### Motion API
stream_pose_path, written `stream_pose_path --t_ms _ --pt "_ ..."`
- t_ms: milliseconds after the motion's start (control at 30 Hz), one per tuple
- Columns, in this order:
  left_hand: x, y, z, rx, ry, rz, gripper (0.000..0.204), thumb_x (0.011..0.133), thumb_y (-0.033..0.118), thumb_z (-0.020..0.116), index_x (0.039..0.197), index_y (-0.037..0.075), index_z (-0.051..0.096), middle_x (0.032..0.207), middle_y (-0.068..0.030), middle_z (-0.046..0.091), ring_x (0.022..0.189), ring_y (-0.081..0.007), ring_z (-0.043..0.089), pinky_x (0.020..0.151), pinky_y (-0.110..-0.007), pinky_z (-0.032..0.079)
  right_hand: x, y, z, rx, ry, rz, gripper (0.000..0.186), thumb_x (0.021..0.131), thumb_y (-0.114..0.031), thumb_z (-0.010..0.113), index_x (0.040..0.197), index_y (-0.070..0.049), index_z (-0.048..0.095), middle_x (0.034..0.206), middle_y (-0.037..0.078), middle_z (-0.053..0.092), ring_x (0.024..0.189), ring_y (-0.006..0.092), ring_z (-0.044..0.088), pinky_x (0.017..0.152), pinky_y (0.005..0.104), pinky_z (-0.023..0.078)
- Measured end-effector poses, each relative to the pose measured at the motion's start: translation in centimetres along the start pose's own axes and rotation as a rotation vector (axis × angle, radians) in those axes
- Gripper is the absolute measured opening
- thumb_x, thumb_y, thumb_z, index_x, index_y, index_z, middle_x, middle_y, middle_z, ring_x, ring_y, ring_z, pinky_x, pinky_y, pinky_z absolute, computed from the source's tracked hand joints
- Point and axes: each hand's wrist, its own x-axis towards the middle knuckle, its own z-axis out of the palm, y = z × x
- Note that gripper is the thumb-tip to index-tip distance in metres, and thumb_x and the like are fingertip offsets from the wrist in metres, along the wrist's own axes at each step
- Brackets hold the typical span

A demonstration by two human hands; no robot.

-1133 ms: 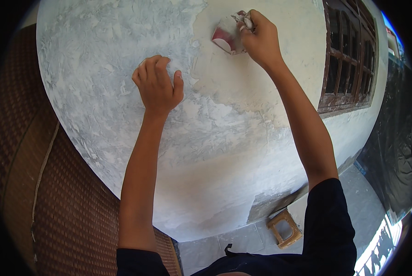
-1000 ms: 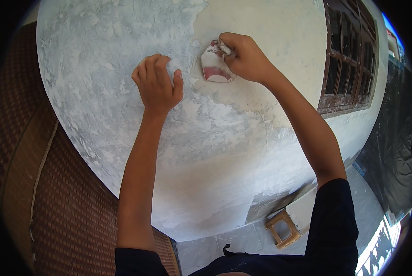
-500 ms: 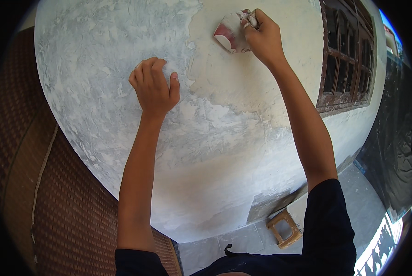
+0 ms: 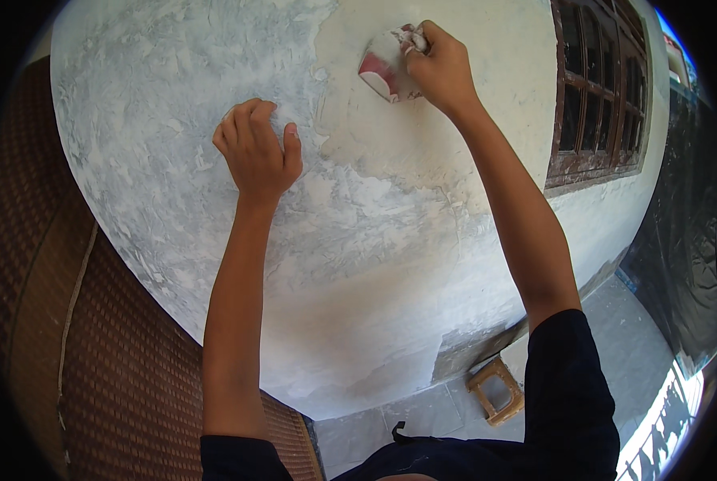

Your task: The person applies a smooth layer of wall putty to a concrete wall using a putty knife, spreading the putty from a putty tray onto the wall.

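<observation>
Raised since about a second ago, the right hand (image 4: 443, 72) has carried the flat red-and-white tool (image 4: 378, 70) up the wall (image 4: 166, 136) and to the right, away from the ragged edge of the grey-white coating (image 4: 294, 232). Its grip is closed firmly around the tool's upper end, thumb and fingers pinched together, with pale paste smeared there and across the tool's face. The tool lies over the cream part of the wall, tilted, its pale curved corner pointing down and to the left; whether its whole edge touches the surface cannot be told.

Meanwhile the left hand (image 4: 256, 156) keeps its place on the coated side, back toward the camera. Its grip is loose and spread, fingers bent, thumb apart, fingertips seemingly against the wall; the palm is hidden.

Right of the tool, well apart, is a brown wooden window (image 4: 587, 96) with dark panes. Below, a brown stool (image 4: 505, 414) with an opening through it sits on the grey tiled floor (image 4: 422, 417). Woven brown panels (image 4: 134, 345) run along the left, and dark sheeting (image 4: 687, 216) hangs at the far right.
</observation>
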Motion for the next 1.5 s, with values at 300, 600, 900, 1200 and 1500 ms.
stream_pose_path --t_ms 300,600,900,1200,1500 --pt "0.0 -0.1 0.0 0.006 -0.006 0.001 0.034 0.091 0.032 0.048 0.113 0.006 0.050 0.111 -0.0114 0.055 0.107 -0.0292 0.047 0.092 -0.044 0.027 -1.4 0.6 0.5 -0.050 0.064 -0.104 0.013 0.076 -0.003 0.059 0.074 0.003 0.048 0.074 0.022 0.056 0.066 0.0379 0.055 0.063 0.0422 0.045" --pt "0.0 -0.3 -0.1 0.007 -0.011 0.013 0.033 0.091 0.031 0.048 0.113 0.006 0.050 0.111 -0.0111 0.056 0.107 -0.0290 0.047 0.092 -0.044 0.027 -2.7 0.8 1.4 -0.005 0.064 -0.154 0.014 0.076 -0.002 0.059 0.073 0.003 0.047 0.070 0.020 0.055 0.061 0.0350 0.053 0.061 0.0413 0.044" --pt "0.3 0.0 -0.2 0.006 -0.018 0.033 0.032 0.090 0.029 0.048 0.113 0.006 0.050 0.111 -0.0112 0.055 0.106 -0.0294 0.047 0.092 -0.045 0.027 -2.7 0.3 1.6 -0.072 0.003 -0.112 0.014 0.076 -0.004 0.058 0.072 0.003 0.047 0.070 0.020 0.057 0.062 0.0330 0.053 0.061 0.0408 0.044" --pt "0.1 0.2 -0.1 0.016 -0.028 0.060 0.032 0.088 0.027 0.050 0.113 0.007 0.050 0.112 -0.0120 0.054 0.107 -0.0299 0.047 0.091 -0.045 0.028 -6.1 2.0 -3.3 -0.064 0.354 0.228 0.016 0.077 -0.004 0.058 0.070 0.002 0.045 0.064 0.017 0.054 0.057 0.0256 0.051 0.059 0.0384 0.043" --pt "-4.2 8.5 -0.9 -0.285 -0.186 0.076 0.032 0.084 0.023 0.055 0.111 0.007 0.052 0.112 -0.0122 0.053 0.106 -0.0311 0.046 0.091 -0.046 0.029 -12.7 2.7 -7.3 -0.051 0.184 0.427 0.015 0.081 -0.006 0.058 0.075 0.002 0.046 0.065 0.015 0.055 0.061 0.0215 0.051 0.061 0.0355 0.043"
